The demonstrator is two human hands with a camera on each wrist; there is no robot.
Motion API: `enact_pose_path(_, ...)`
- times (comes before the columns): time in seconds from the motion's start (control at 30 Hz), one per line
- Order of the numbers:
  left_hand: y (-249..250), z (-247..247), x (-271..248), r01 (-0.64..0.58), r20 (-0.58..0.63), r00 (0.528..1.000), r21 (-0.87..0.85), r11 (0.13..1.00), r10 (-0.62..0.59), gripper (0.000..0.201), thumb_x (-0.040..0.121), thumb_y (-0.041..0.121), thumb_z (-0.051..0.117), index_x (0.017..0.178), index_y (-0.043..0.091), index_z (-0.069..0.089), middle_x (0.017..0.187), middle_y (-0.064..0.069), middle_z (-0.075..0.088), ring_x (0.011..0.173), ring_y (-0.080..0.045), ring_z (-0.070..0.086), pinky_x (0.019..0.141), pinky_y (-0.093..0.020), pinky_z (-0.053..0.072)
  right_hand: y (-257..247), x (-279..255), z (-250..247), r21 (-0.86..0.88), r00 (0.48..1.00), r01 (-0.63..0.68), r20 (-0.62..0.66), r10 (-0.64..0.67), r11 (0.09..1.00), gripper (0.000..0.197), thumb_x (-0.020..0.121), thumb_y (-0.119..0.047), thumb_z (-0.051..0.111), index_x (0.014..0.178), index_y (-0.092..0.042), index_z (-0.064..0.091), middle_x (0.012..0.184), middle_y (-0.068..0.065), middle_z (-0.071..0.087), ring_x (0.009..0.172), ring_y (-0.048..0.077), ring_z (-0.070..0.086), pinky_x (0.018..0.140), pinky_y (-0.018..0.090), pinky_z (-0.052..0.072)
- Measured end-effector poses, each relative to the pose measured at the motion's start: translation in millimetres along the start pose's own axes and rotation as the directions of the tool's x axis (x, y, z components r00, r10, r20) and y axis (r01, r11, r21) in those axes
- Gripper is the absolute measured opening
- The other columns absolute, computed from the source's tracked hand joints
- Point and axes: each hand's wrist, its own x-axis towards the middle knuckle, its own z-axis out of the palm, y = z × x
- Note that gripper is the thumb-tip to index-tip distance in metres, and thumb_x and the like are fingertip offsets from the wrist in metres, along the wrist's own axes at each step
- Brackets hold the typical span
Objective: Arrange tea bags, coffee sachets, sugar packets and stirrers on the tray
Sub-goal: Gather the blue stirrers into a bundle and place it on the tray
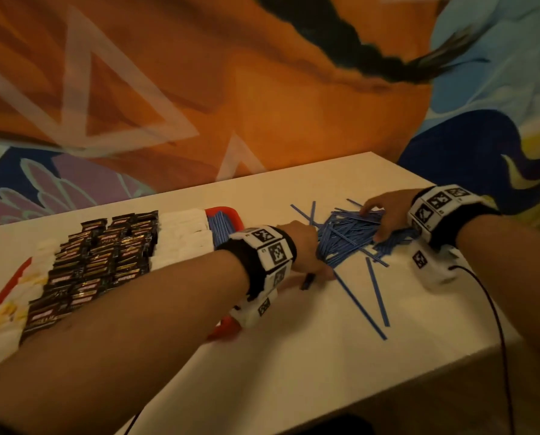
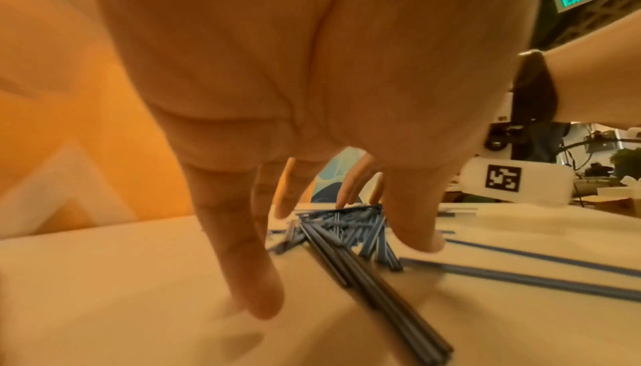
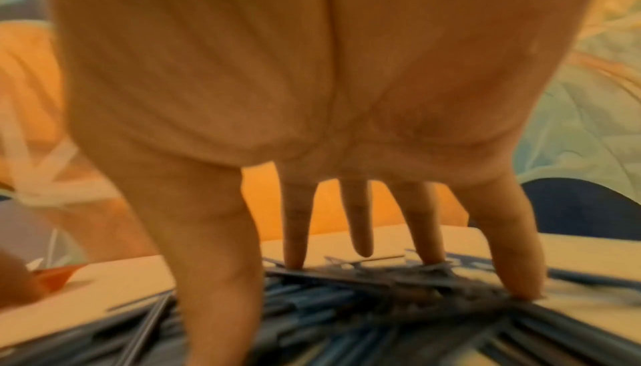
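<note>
Only the head view shows the red tray (image 1: 223,212); wrist views show left hand (image 2: 295,114) and right hand (image 3: 346,97) spread-fingered on the blue stirrers (image 1: 347,233).

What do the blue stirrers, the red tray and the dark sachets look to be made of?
Blue stirrers: thin straight sticks, matte, probably plastic. Red tray: smooth, uniform colour with a raised rounded rim, likely moulded plastic. Dark sachets: glossy film or foil, judging by glints on the printed faces.
</note>
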Motion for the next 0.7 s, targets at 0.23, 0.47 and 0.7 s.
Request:
enact_pose_path(0.23,10,-6,12,-0.028,-0.030,0.999,0.071,0.997,0.030,0.045,0.087,0.044,0.073,0.110,0.008,0.058,0.093,-0.007,0.061,0.083,-0.024,0.059,0.070,-0.034,0.049,-12,0,23,-0.030,0.987,0.105,-0.120,-0.108,0.994,0.054,0.078,-0.026,0.082,0.126,-0.029,0.059,0.135,0.002,0.057,0.111,0.025,0.059,0.093,0.033,0.049)
enact_pose_path(0.47,0,-11,19,0.063,-0.177,0.982,-0.044,0.997,-0.070,0.079,0.077,0.061,0.075,0.130,0.010,0.044,0.113,-0.008,0.054,0.094,-0.023,0.052,0.073,-0.034,0.045,-18,0,19,-0.041,0.983,0.099,-0.149,-0.104,0.994,0.071,0.077,-0.033,0.081,0.139,-0.025,0.048,0.135,0.007,0.053,0.119,0.027,0.053,0.096,0.035,0.044)
enact_pose_path(0.7,6,-10,34,0.037,-0.029,0.999,0.034,0.999,-0.036,0.077,0.073,0.066,0.075,0.123,0.010,0.058,0.108,-0.008,0.065,0.095,-0.025,0.063,0.073,-0.033,0.049,-24,0,25,-0.016,0.974,0.196,-0.110,-0.197,0.980,0.051,0.081,-0.014,0.078,0.127,-0.027,0.063,0.131,0.001,0.063,0.115,0.022,0.060,0.095,0.033,0.050)
